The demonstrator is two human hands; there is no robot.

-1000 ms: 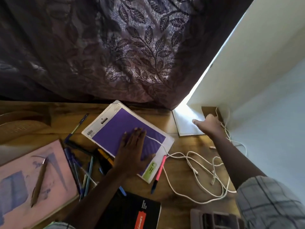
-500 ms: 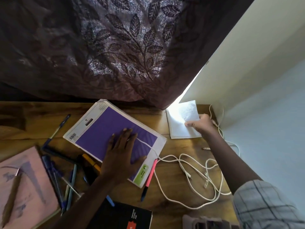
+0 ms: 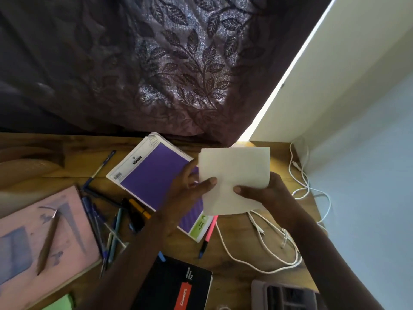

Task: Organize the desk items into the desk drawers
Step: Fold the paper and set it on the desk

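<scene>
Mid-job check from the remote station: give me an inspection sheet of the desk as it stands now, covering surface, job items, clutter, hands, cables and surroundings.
Surface: brown wooden desk, crowded.
Job's things: white paper sheet held above the desk; purple-covered pad; black spiral pad; pink-covered book with a brown stick on it.
Clutter: loose blue pens; pink pen; green paper corner.
Hands: left hand and right hand both pinch the sheet.
Cables: tangled white cables, right side.
Surroundings: dark leaf-patterned curtain; white wall; grey tray. Drawers: nothing seen.
</scene>
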